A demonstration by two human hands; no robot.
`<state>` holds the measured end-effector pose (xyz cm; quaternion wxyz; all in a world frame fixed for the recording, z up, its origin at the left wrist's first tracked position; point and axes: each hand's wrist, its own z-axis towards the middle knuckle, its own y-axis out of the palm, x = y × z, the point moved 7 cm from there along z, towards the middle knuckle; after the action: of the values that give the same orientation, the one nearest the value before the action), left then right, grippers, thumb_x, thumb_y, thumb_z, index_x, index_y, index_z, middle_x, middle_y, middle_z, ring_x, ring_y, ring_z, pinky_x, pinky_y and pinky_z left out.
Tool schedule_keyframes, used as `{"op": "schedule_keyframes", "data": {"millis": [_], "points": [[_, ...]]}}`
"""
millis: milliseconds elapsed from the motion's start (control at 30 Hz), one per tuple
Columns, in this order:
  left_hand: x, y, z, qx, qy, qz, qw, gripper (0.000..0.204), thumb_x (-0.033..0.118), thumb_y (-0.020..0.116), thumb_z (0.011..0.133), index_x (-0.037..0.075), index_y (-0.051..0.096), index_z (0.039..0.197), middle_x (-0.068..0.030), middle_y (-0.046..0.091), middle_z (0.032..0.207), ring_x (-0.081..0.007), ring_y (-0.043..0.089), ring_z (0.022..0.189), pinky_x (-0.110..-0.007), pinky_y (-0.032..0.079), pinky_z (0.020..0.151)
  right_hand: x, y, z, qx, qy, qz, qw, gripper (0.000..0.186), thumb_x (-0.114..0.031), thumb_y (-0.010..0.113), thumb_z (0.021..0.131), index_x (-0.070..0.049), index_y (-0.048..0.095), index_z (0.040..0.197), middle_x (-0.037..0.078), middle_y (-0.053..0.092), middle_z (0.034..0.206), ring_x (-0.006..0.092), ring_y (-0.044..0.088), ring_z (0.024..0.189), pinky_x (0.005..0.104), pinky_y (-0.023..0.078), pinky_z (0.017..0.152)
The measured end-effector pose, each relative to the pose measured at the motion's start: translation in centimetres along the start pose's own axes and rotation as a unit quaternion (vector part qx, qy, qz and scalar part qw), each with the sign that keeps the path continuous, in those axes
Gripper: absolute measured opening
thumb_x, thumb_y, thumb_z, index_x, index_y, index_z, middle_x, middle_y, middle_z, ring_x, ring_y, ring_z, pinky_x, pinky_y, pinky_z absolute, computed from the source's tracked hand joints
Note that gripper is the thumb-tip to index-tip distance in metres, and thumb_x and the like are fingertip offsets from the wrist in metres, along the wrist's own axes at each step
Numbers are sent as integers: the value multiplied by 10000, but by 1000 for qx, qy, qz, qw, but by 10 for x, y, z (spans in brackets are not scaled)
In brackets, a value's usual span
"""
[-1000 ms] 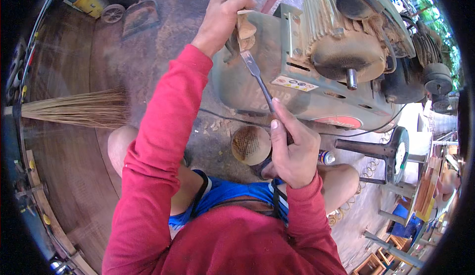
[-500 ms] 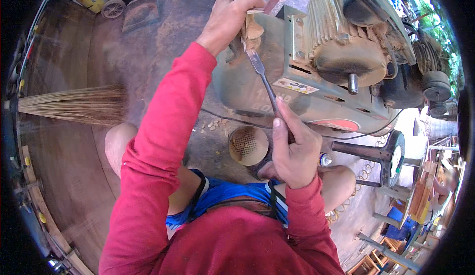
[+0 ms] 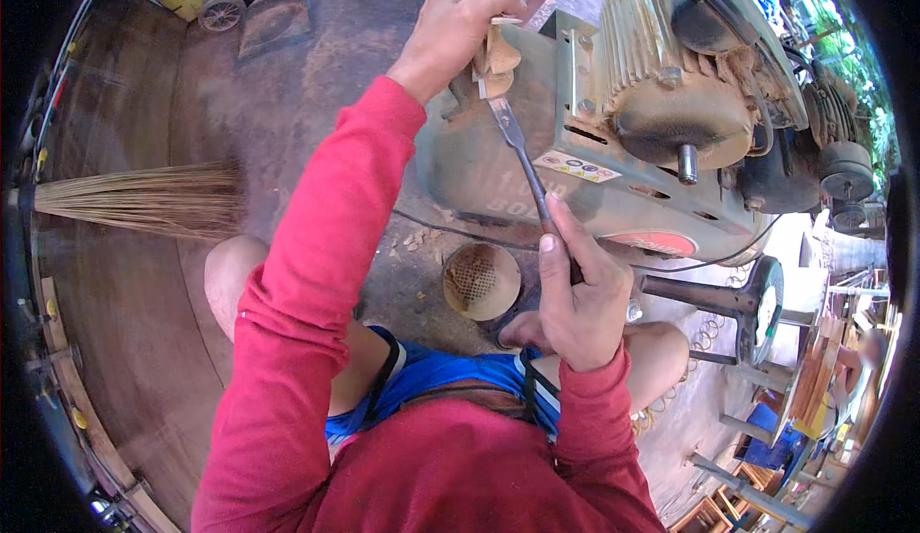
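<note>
In front of me, my left grip holds the wooden piece, and the chisel goes from my right grip up to the near end of this piece. Behind the chisel is the tank, with the motor on it, to the right. The container is on the floor, before the tank. To my left lies the broom; farther ahead on that side is the dustpan, beside the wheel. The stool is on my right.
</note>
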<state>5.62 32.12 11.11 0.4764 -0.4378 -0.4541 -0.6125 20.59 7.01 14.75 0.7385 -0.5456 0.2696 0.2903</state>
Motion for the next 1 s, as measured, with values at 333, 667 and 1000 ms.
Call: {"op": "schedule_keyframes", "data": {"millis": [333,667,1000], "points": [[9,2,-2,3,-4,-6,1000,433,287,712,851,51,576,1188,-52,558,1102,-184,578,1028,-344,477,890,-2,0,3,30,-78,-11,996,407,19,644,918,-3,689,1322,251,751,998,333,773,867,367,582,799],[8,0,-2,9,8,8,1000,510,292,728,833,51,545,1244,-53,569,1065,-176,573,992,-325,478,866,9,18,13,79,1,8,997,408,-36,649,936,-64,698,1340,230,716,854,334,730,709,397,556,685],[-18,-16,-2,-41,-85,-137,986,433,258,727,897,73,565,1253,-53,606,1030,-201,662,865,-350,565,752,-1,32,20,35,-6,0,999,418,-36,658,914,-71,696,1328,229,726,896,395,724,801,464,572,730]]}}
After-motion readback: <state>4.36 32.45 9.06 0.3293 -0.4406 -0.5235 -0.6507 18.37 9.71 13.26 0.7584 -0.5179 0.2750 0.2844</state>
